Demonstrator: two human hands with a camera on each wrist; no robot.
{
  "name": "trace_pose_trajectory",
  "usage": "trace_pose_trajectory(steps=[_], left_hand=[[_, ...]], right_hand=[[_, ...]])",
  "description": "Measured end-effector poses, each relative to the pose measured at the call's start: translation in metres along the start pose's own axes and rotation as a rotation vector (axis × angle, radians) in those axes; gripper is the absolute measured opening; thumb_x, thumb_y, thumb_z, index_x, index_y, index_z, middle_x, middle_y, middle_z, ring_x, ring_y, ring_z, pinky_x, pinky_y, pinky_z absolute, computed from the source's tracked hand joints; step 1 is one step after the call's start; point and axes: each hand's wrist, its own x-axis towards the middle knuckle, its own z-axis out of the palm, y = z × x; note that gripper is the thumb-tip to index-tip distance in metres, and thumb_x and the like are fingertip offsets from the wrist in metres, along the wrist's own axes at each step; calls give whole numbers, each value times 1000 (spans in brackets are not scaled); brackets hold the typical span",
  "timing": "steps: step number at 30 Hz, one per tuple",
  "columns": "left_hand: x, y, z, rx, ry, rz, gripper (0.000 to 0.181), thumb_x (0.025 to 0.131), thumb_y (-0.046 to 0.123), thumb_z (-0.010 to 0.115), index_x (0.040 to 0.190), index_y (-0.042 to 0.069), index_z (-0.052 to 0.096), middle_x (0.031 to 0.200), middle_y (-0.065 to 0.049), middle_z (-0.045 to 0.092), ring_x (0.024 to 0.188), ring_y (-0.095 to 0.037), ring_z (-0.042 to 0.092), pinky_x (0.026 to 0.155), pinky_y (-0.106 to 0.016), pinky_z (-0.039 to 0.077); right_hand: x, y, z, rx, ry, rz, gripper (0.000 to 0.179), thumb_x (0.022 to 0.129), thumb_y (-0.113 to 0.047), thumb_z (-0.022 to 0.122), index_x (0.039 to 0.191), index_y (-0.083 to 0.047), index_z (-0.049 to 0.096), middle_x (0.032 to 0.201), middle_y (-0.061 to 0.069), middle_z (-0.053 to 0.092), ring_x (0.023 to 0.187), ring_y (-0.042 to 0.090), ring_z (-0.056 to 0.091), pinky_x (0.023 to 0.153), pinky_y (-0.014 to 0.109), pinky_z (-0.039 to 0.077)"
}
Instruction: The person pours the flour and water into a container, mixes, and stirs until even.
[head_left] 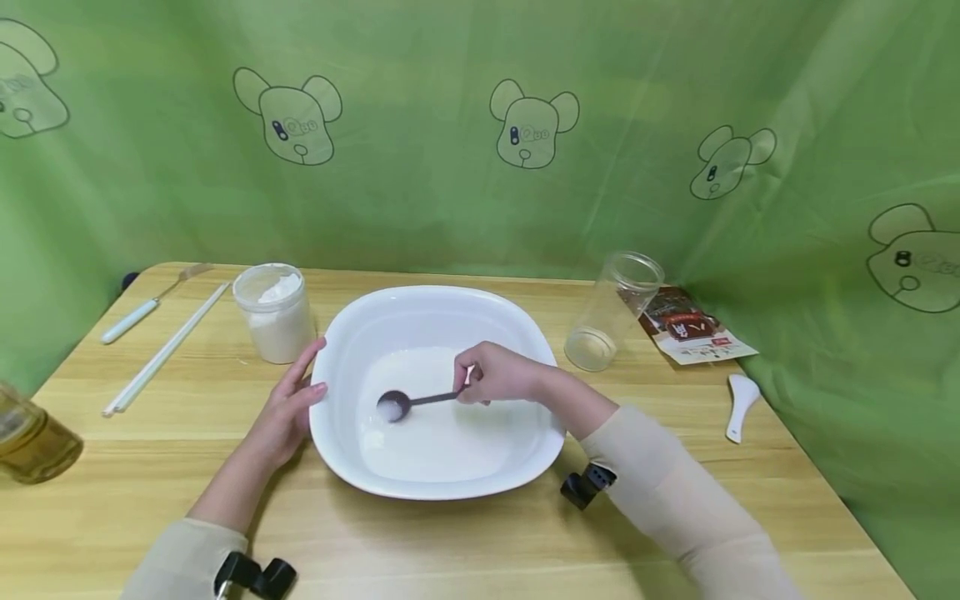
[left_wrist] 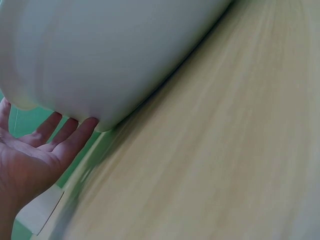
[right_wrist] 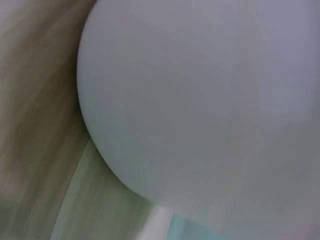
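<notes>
We are looking at a large white basin [head_left: 442, 317] that is sitting in the middle of the wooden tabletop [head_left: 420, 550], with whitish contents [head_left: 450, 450] covering its floor. The left hand [head_left: 279, 417] is touching the basin's left side: its fingers are lying apart, nearly straight, and in the left wrist view we are seeing several fingertips touching the outer wall. The right hand [head_left: 491, 372] is reaching over the basin's right part, its fingers clamping on the handle of a dark spoon [head_left: 399, 400]. The spoon's bowl is pointing left and holding something white — whether it is touching the contents below, we are unable to tell.

Near the basin's left rim, an uncovered jar of white powder [head_left: 281, 333] is standing. Farther left, two white sticks [head_left: 167, 362] and a fork-like utensil [head_left: 133, 319] are lying, while a vessel of amber liquid [head_left: 37, 442] is standing at our view's left edge. On the right, a clear container [head_left: 600, 325] is standing beside a printed packet [head_left: 690, 329], and a white spoon [head_left: 742, 400] is lying nearer us. Behind everything, a green cloth [head_left: 420, 217] is hanging.
</notes>
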Motion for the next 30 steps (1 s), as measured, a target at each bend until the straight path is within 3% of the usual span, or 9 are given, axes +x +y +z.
trace_pose_trajectory(steps=[4, 9, 15, 20, 24, 30], left_hand=[[0, 0, 1, -1, 3, -2, 60, 83, 5, 43, 137, 21, 23, 124, -17, 27, 92, -19, 53, 72, -33, 48], [0, 1, 1, -1, 0, -1, 59, 84, 5, 43, 137, 22, 23, 122, -16, 30, 91, -19, 54, 71, -33, 49], [0, 1, 0, 0, -6, 3, 59, 84, 4, 43, 137, 22, 22, 122, -16, 30, 91, -19, 53, 71, -33, 48], [0, 1, -2, -1, -7, 7, 60, 84, 4, 43, 137, 21, 22, 124, -17, 29, 92, -20, 53, 72, -33, 48], [1, 0, -2, -8, -12, 11, 59, 84, 4, 42, 137, 21, 22, 122, -14, 32, 92, -19, 53, 72, -33, 48], [1, -1, -1, -10, -7, 10, 59, 84, 4, 43, 137, 20, 23, 118, -11, 36, 91, -19, 53, 71, -32, 48]], right_hand=[[-19, -2, -5, -75, -69, -27, 8, 72, 2, 60, 72, -5, 58, 46, -1, 45, 42, 8, 38, 43, 18, 31], [-45, 3, -22, -143, -84, -21, 11, 69, 6, 57, 69, -5, 57, 48, -2, 44, 43, 7, 38, 40, 18, 31], [-64, 5, -45, -339, 8, 21, 15, 66, 7, 53, 65, -7, 55, 53, -2, 46, 46, 8, 38, 42, 20, 32], [-58, 3, -52, -476, 124, 92, 12, 67, 4, 56, 66, -9, 55, 60, 0, 50, 52, 13, 43, 48, 24, 37], [-44, 8, -50, -426, 191, 125, 8, 72, 0, 58, 69, -7, 55, 64, 2, 52, 55, 14, 45, 50, 25, 39], [-25, 16, -42, -144, 218, 157, 4, 75, 0, 59, 74, -2, 56, 54, 4, 49, 47, 13, 43, 44, 23, 33]])
